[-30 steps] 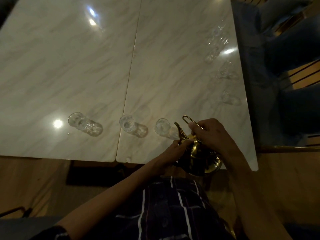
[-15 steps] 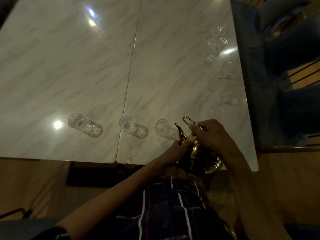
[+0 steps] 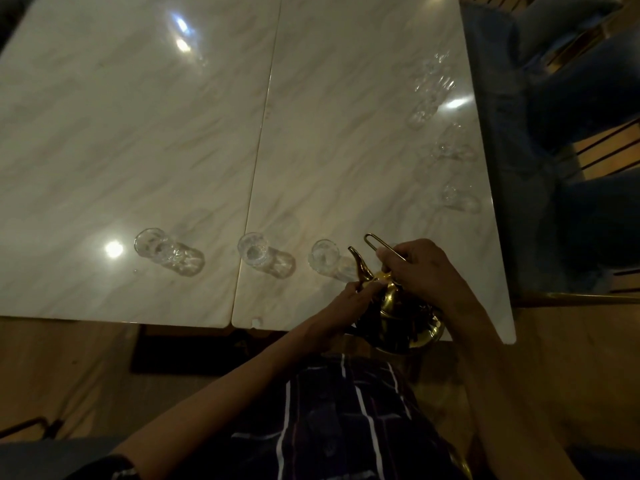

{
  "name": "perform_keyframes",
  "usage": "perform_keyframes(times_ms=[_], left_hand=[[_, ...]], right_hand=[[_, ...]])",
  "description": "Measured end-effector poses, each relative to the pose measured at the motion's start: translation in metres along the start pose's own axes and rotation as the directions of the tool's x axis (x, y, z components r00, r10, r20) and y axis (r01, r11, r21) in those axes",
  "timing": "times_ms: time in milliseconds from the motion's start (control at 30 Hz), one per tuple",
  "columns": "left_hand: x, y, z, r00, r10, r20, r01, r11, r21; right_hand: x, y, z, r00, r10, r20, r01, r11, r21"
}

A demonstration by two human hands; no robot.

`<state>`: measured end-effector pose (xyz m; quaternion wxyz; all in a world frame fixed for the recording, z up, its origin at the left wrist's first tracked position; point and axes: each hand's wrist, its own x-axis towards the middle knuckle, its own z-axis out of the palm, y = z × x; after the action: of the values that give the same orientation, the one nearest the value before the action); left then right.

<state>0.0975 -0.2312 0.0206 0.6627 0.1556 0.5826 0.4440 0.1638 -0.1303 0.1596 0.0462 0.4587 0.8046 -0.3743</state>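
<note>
A shiny gold teapot (image 3: 398, 317) stands at the near edge of the marble table (image 3: 207, 140), its curved spout pointing toward the closest glass. My right hand (image 3: 426, 271) grips the pot's wire handle from above. Fingers of my left hand (image 3: 349, 299) touch the pot at its lid, just behind the spout; the lid itself is hidden under both hands. Three clear glasses stand in a row along the near side: left glass (image 3: 162, 251), middle glass (image 3: 258, 256) and right glass (image 3: 327, 259) beside the spout.
Several more clear glasses (image 3: 446, 147) line the table's right edge. A dark blue sofa (image 3: 571, 150) runs along the right side. Wooden floor shows below the table's near edge, with my checked shirt at the bottom.
</note>
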Motion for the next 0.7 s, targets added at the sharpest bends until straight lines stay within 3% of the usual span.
perform_keyframes(times_ms=[700], left_hand=[[-0.007,0.0083,-0.0032,0.998,-0.069,0.002,0.069,0.997,-0.026]], right_hand=[[0.0015,-0.0072,-0.0004,1.0,0.008,0.002,-0.008,1.0,0.0]])
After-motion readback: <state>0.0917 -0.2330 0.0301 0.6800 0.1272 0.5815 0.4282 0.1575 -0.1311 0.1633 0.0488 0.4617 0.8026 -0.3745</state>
